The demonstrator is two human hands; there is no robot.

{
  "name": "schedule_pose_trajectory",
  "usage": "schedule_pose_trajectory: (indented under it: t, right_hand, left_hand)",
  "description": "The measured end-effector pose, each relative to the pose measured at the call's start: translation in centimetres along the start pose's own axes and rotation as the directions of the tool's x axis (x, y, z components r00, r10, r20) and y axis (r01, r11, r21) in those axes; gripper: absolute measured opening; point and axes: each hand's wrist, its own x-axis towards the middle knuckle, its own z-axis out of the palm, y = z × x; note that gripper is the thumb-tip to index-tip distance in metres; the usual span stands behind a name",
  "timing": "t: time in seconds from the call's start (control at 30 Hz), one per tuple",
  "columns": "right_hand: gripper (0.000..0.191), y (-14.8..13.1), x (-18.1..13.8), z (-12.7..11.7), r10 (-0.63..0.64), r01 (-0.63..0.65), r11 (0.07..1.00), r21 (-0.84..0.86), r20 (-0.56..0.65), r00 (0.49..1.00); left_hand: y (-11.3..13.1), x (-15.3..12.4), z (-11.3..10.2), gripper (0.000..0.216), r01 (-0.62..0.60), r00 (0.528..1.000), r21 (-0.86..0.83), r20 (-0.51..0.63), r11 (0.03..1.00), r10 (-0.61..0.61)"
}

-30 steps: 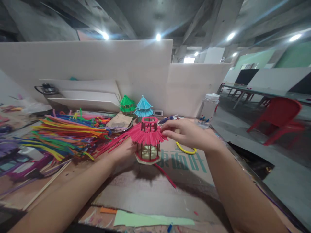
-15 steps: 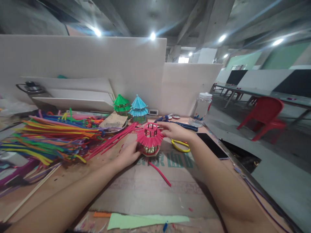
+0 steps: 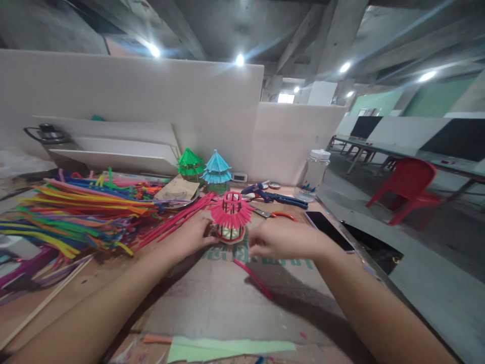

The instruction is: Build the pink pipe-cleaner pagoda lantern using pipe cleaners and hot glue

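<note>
A small pagoda model (image 3: 230, 216) with a pink fringed roof and brown-framed base stands upright on the cardboard (image 3: 212, 303). My left hand (image 3: 191, 235) lies just left of its base, fingers slightly parted; whether the fingertips touch it I cannot tell. To the right of the model hovers my right hand (image 3: 284, 240), its fingers bent and smeared by motion. Below them a red pipe cleaner (image 3: 253, 278) rests on the cardboard. Behind my right hand lie orange-handled scissors (image 3: 271, 214).
Pink pipe cleaners (image 3: 176, 221) and a multicoloured heap (image 3: 87, 212) lie at left. Finished-looking green (image 3: 189, 163) and blue (image 3: 216, 172) pagodas stand behind, near pliers (image 3: 284, 199). At right are a clear bottle (image 3: 313, 174), a phone (image 3: 329, 231) and a red chair (image 3: 407, 187).
My right hand has come away from the pagoda's upper right side, moving down and towards me. My left hand has drawn back slightly left. The scissors' orange handle is now exposed.
</note>
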Motion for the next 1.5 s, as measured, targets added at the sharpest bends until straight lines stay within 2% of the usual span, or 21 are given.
schedule_pose_trajectory:
  t: [0.1,0.2,0.27,0.33,0.37,0.47,0.6,0.67,0.77,0.9,1.07,1.2,1.3,1.5]
  right_hand:
    - [0.031,-1.2,-0.3,3.7,0.062,-0.058,0.991,-0.120,0.027,0.998]
    - [0.021,-1.5,-0.1,6.1,0.094,-0.091,0.987,-0.132,0.014,0.996]
    - [0.020,-1.6,0.1,6.6,0.084,-0.083,0.988,-0.130,0.001,0.997]
    - [0.020,-1.7,0.2,6.1,0.070,-0.073,0.995,-0.072,-0.039,0.997]
    - [0.018,-1.8,0.3,5.5,0.063,-0.064,0.998,-0.016,-0.075,0.995]
    - [0.010,-2.2,0.5,3.1,0.060,-0.026,0.988,0.152,-0.224,0.973]
    - [0.011,-2.3,1.3,-0.3,0.095,-0.024,0.986,0.166,-0.439,0.893]
    - [0.012,-2.2,1.8,-1.6,0.100,0.001,0.982,0.188,-0.527,0.844]
    - [0.013,-1.9,2.5,-2.7,0.117,0.031,0.973,0.231,-0.597,0.794]
    - [0.012,-0.9,3.2,-3.6,0.110,0.035,0.977,0.208,-0.645,0.757]
    - [0.012,0.8,3.9,-3.4,0.139,-0.001,0.981,0.196,-0.689,0.711]
    - [0.015,1.7,4.5,-2.5,0.156,-0.071,0.986,0.151,-0.689,0.708]
    - [0.018,2.1,4.9,-1.8,0.169,-0.112,0.985,0.128,-0.679,0.714]
    - [0.020,2.0,5.6,-1.0,0.179,-0.095,0.982,0.164,-0.634,0.753]
  left_hand:
    - [0.0,-0.7,-1.1,0.022,0.111,0.990,0.219,0.058,0.969,-0.127]
    - [0.9,-1.7,-2.4,0.022,0.141,0.974,0.300,0.127,0.943,-0.186]
    - [2.3,-2.5,-3.7,0.024,0.143,0.962,0.321,0.177,0.936,-0.208]
    - [4.0,-3.5,-5.2,0.022,0.113,0.959,0.323,0.213,0.940,-0.189]
    - [5.0,-3.9,-5.9,0.022,0.057,0.971,0.287,0.209,0.956,-0.120]
    - [7.8,-4.2,-7.7,0.030,-0.050,0.995,0.154,0.088,0.987,0.037]
    - [10.5,-2.4,-8.6,0.031,-0.170,0.978,0.185,-0.085,0.968,0.188]
    - [11.2,-1.0,-8.8,0.028,-0.219,0.963,0.210,-0.111,0.953,0.246]
    - [11.8,0.9,-9.1,0.025,-0.250,0.946,0.229,-0.149,0.941,0.287]
    - [11.8,2.7,-9.8,0.023,-0.238,0.925,0.268,-0.229,0.934,0.302]
    - [10.3,4.8,-10.2,0.027,-0.241,0.930,0.237,-0.222,0.941,0.294]
    - [8.4,6.0,-10.1,0.024,-0.217,0.945,0.189,-0.206,0.958,0.254]
    - [7.2,6.4,-10.0,0.023,-0.232,0.936,0.152,-0.233,0.961,0.263]
    - [5.4,5.9,-9.6,0.021,-0.247,0.929,0.062,-0.270,0.967,0.254]
